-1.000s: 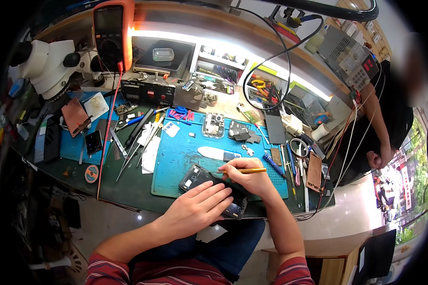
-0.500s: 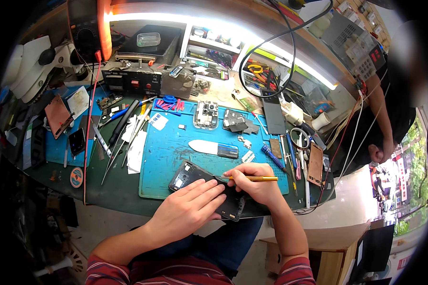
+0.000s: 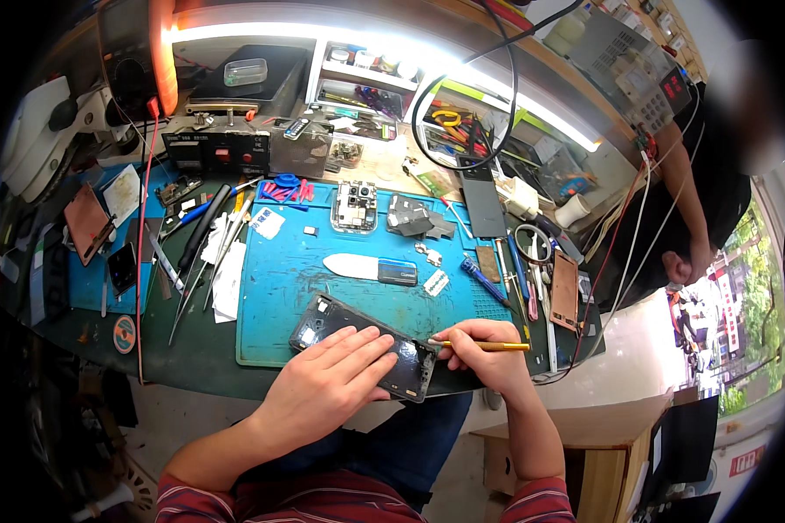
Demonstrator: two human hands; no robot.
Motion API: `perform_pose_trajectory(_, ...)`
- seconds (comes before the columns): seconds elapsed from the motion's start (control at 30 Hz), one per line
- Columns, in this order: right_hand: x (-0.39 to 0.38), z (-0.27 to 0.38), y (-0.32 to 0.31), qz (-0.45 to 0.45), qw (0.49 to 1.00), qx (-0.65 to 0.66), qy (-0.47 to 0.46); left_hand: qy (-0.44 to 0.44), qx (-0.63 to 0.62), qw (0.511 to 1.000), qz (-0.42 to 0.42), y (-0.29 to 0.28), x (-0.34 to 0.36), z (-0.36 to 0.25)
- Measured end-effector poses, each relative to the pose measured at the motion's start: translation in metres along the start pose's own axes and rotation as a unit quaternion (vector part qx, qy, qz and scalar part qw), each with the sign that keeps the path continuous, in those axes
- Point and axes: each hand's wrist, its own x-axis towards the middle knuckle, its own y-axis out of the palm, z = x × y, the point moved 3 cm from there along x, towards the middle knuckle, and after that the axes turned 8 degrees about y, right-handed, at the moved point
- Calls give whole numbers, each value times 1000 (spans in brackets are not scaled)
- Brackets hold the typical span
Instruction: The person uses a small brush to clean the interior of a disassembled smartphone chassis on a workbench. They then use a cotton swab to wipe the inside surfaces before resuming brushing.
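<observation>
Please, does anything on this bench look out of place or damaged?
Yes, slightly: the black phone under the left hand lies askew, one end past the front edge of the blue mat. I cannot tell whether it is damaged.

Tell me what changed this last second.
Right hand moved the gold tool rightward along the far edge of the dark phone housing to near its right end; nothing released. Left hand still covers its middle; white-bladed tool stays on the blue mat.

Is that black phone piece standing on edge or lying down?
Lying down: the black phone piece shows its broad face upward, with the left hand laid across it.
</observation>
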Motion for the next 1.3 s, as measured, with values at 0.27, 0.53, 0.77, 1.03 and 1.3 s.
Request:
perform_pose_trajectory(0.27, -7, -23, -12, -11, 997, 65, 25, 3, -3, 1000, 3, 0, -2, 1)
perform_pose_trajectory(0.53, -2, -14, 6, -1, 998, 63, 2, -1, -8, 1000, 4, 0, -1, 1)
perform_pose_trajectory(0.77, 1, -9, 10, -7, 997, 71, 22, 2, -3, 1000, 7, 1, 1, 0)
perform_pose_trajectory(1.03, -2, -12, 5, -8, 999, 48, 21, 12, 3, 1000, 15, -2, 0, 1)
perform_pose_trajectory(1.3, 4, -4, 14, 4, 999, 47, 2, 5, 2, 1000, 5, -1, -2, 1)
